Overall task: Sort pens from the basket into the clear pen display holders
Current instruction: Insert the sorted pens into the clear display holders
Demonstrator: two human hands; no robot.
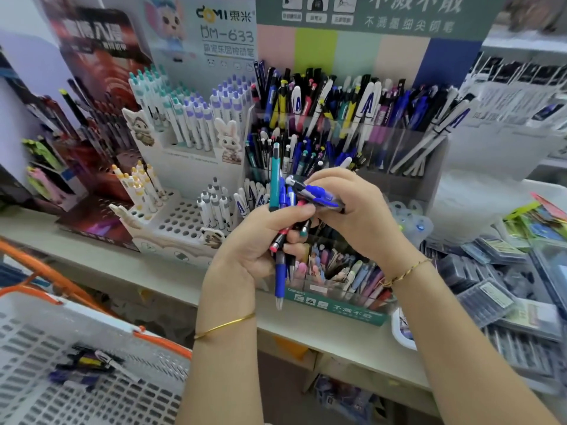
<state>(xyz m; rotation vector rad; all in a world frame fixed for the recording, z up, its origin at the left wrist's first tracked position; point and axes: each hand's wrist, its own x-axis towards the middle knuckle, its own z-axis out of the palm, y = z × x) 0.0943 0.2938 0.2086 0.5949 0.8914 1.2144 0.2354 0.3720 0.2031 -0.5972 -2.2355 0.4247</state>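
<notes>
Several pens [279, 194], teal, blue and red-tipped, are bunched in the left hand [260, 240], whose fingers curl round them at centre. The right hand [362, 213], at its 3 o'clock, pinches a blue pen [319, 194] lying across the bunch's top. Crammed clear pen display holders [383, 139] stand at 12 to 1 o'clock. At 11 o'clock a display card [227, 35] reads "DOMI DM-633". At 7 o'clock, the white basket [101, 317] holds a few loose pens [89, 361].
</notes>
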